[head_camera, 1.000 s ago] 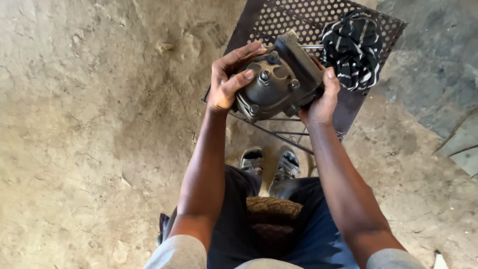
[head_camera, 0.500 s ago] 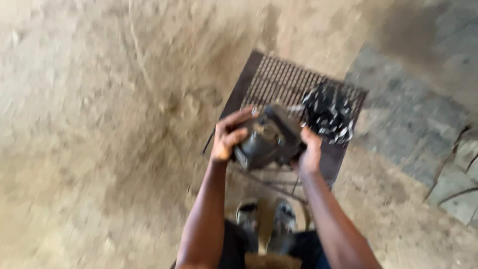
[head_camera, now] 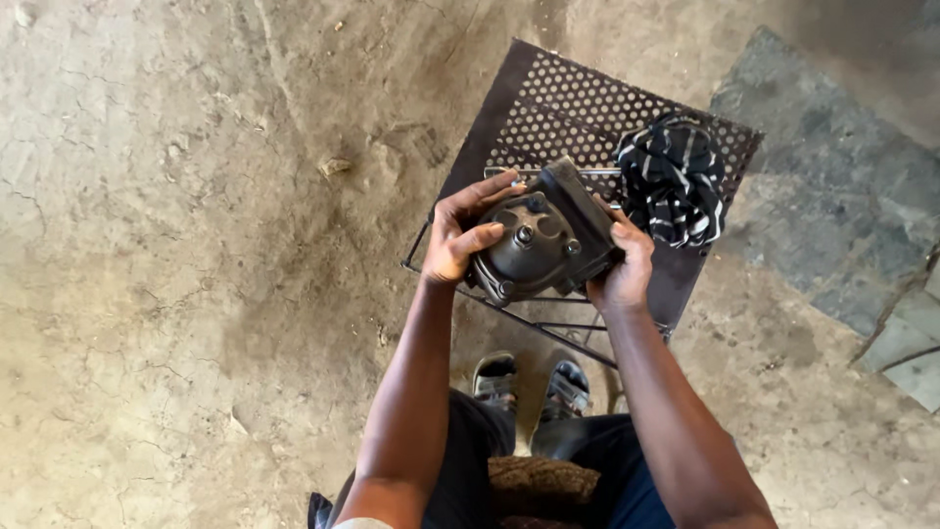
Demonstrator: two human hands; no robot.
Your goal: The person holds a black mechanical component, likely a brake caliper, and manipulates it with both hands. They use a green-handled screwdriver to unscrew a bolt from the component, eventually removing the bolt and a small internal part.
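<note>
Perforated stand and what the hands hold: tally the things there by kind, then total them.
Dark metal machine part, held by left hand and right hand: 1
Black-and-white striped cloth: 1
Perforated metal stand: 1
Total: 3

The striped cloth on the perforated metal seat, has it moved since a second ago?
No. The striped cloth lies at the same far right corner of the perforated metal seat as before; only the head camera shifted.

No packages, labels, signs or screens in view. Checked across the whole head view: none on the ground, none on the perforated surface, none about the hands. No printed or marked surface made out anywhere.
</note>
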